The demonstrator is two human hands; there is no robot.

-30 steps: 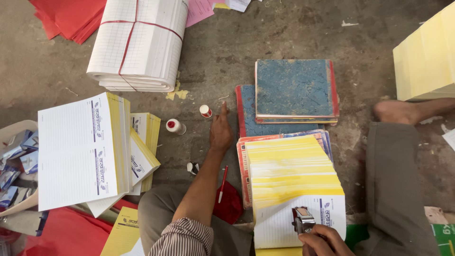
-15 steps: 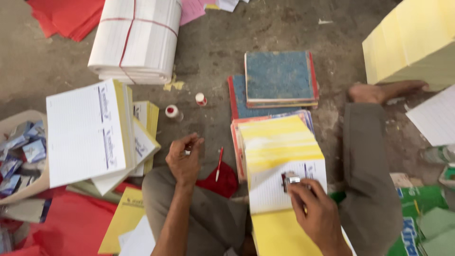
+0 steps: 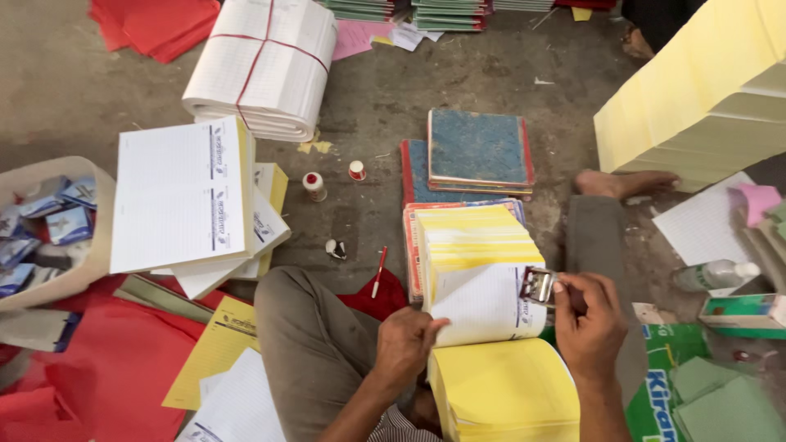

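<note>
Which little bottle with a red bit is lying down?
The small bottle nearest the person's knee lies on its side. The other two, the red-capped bottle and the red-banded bottle, stand upright.

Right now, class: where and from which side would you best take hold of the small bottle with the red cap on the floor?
Grip the small bottle around its white body, below the red cap, coming from above: it seems to stand upright with bare floor around it.
</note>
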